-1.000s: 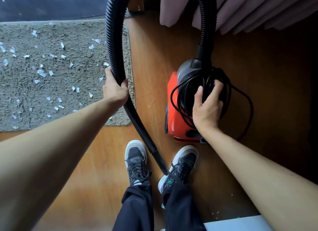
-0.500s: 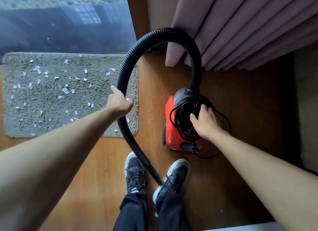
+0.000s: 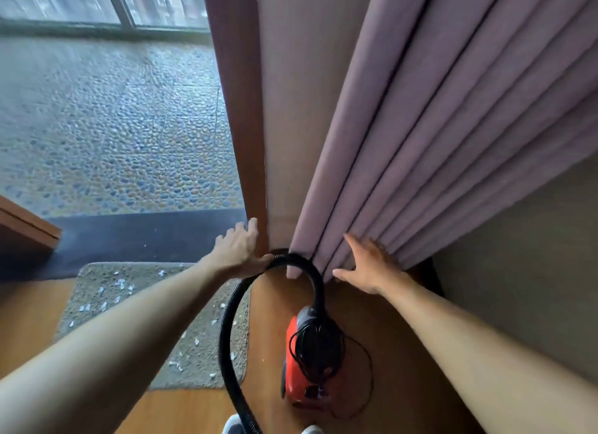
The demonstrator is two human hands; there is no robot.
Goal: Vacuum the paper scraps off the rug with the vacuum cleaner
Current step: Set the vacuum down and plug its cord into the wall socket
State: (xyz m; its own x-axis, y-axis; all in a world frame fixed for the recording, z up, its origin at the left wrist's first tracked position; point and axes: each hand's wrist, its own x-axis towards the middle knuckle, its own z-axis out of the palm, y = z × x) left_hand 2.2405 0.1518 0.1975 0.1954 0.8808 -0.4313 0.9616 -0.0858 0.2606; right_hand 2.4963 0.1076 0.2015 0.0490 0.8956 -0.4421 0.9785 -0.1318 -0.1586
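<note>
My left hand (image 3: 238,249) lay open, thumb against the arch of the ribbed black hose (image 3: 226,320), likely steadying it. My right hand (image 3: 365,265), fingers straight, pressed on the mauve pleated curtain (image 3: 420,142), probably hunting a socket. The red canister vacuum cleaner (image 3: 299,369) stood at lower centre, near the grey shaggy rug (image 3: 145,307) strewn with white paper scraps (image 3: 120,284).

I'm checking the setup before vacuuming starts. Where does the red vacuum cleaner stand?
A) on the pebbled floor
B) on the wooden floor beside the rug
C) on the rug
B: the vacuum cleaner stands on the wooden floor, beside the rug, not on it.
</note>
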